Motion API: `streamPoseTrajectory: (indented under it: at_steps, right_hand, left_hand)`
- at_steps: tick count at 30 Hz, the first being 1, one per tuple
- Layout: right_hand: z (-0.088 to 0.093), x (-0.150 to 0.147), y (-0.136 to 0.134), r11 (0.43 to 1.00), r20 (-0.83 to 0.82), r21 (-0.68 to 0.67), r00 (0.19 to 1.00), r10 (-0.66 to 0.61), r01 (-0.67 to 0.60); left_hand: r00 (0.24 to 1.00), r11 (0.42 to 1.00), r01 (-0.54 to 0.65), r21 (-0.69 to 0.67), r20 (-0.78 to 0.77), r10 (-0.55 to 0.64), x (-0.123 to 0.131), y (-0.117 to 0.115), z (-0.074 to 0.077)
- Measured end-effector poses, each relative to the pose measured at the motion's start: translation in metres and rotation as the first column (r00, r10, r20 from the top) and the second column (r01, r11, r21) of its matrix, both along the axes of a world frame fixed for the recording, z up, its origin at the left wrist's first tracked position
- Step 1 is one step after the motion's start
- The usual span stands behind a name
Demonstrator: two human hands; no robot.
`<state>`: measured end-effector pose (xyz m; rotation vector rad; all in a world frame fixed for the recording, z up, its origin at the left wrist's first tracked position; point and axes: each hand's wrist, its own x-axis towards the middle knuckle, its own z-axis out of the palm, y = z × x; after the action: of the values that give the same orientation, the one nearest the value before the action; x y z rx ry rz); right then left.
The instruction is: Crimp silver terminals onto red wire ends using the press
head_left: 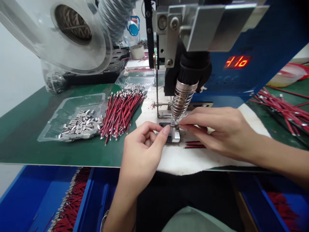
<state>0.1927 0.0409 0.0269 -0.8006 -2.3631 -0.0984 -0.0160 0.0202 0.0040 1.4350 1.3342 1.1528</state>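
While left hand [145, 151] and right hand [214, 130] pinch metal piece [173, 125] | coiled spring [182, 96] hangs above

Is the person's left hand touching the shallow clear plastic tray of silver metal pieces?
Apart: the head view shows a pile of red wires and green tabletop between the left hand and the tray.

One head-worn cam; looks forward and down over the tabletop [31, 149]; close above left hand [143, 154] and right hand [220, 130]; blue machine [241, 77] filling the far right
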Motion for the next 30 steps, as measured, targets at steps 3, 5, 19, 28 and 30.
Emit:
streamPoseTrajectory:
  at_steps: [3,5,19,28,30]
  right_hand:
    - [0.0000,0.0006,0.0005,1.000,0.009,-0.009,1.000,0.005,-0.005]
    - [0.0001,0.0012,0.0008,1.000,0.009,-0.014,1.000,0.015,-0.015]
    - [0.0017,0.0026,0.0008,0.999,0.016,-0.037,1.000,0.012,-0.012]
    - [0.0021,0.0038,0.0019,0.999,0.025,-0.039,1.000,0.016,-0.015]
    - [0.0022,0.0041,0.0023,0.999,0.030,-0.043,0.999,0.018,-0.016]
  left_hand:
    - [1.000,1.000,-0.004,0.010,-0.012,0.004,-0.0002,-0.0005,-0.0005]
    - [1.000,1.000,-0.004,0.015,-0.017,0.005,-0.0005,-0.0011,-0.0008]
    - [0.999,1.000,-0.015,0.018,-0.037,0.016,0.0001,-0.0004,-0.0014]
    - [0.998,0.999,-0.022,0.043,-0.049,0.024,-0.0011,-0.0018,-0.0018]
    - [0.998,0.999,-0.027,0.042,-0.051,0.029,-0.0010,-0.0016,-0.0023]
